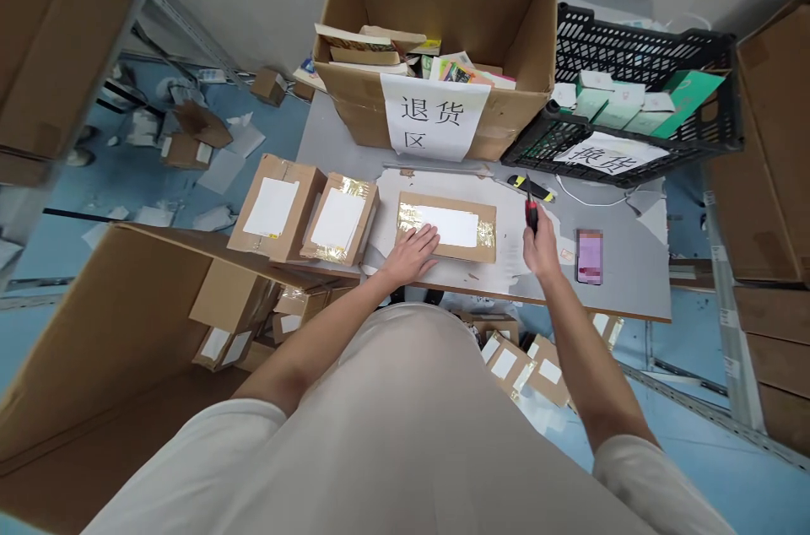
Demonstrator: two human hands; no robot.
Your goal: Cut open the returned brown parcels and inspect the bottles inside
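A taped cardboard box (448,254) with a white label lies flat on the table (626,265), on a pale sheet. My left hand (413,255) rests on the left part of the box and its label, fingers stretched out and holding nothing. To the right of the box, my right hand (542,248) is closed around a red-and-black-handled tool (531,213). Its thin tip points away from me; I cannot tell the exact kind. Just beyond that tip lies a yellow-and-black utility knife (531,188). Two labelled boxes, one larger (273,206) and one smaller (340,218), stand left of my left hand.
At the back, a big carton (360,109) holds books, beside a black plastic crate (683,143) with green-and-white boxes. A phone (590,256) lies at the right. Front left stands a large open carton (114,307) with parcels inside. More parcels (504,362) are below the table.
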